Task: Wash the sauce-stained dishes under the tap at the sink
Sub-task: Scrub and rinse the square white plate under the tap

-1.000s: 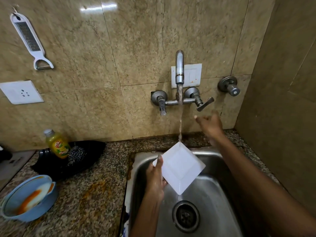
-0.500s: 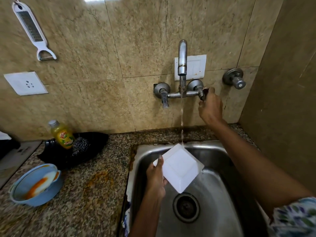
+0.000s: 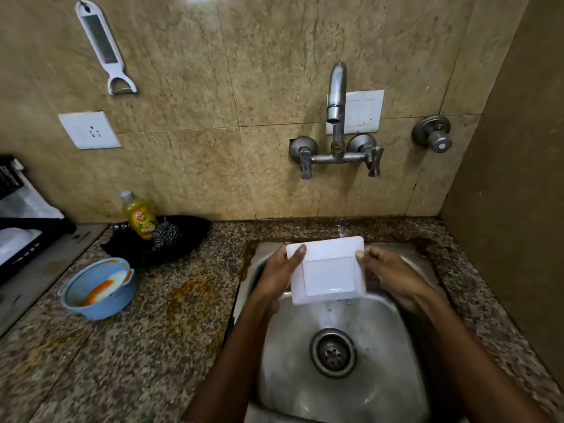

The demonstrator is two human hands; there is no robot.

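White square plate (image 3: 328, 274), one, between two hands (image 3: 282, 274) (image 3: 389, 277); one blue bowl (image 3: 97, 290).

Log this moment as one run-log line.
stage: rinsing | left hand: holds square white plate | right hand: holds plate | place: over sink | pending: blue bowl, sauce-stained, on counter

Plate (image 3: 328, 271) blocks sink (image 3: 381, 377) rear; basin front free; blue bowl (image 3: 97, 290) occupies left counter.
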